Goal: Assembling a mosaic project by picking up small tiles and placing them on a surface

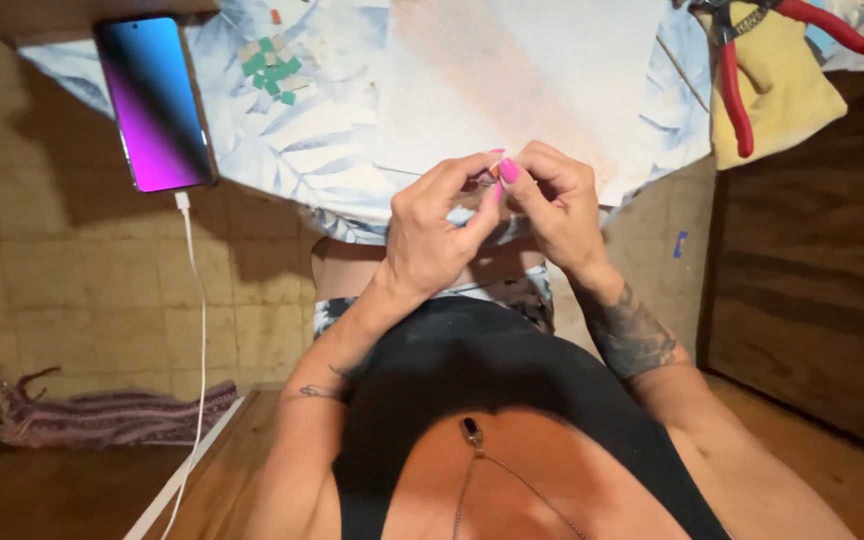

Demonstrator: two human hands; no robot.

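Over the leaf-print cloth (302, 150): both hands pinching one tiny piece.
My left hand (432, 235) and right hand (557, 205) meet fingertip to fingertip, closed on a small orange bit (493, 172) between them; green tiles (272, 68) well apart, up left.

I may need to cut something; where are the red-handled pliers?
Head view, top right: the red-handled pliers lie on a yellow cloth, beyond the right hand.
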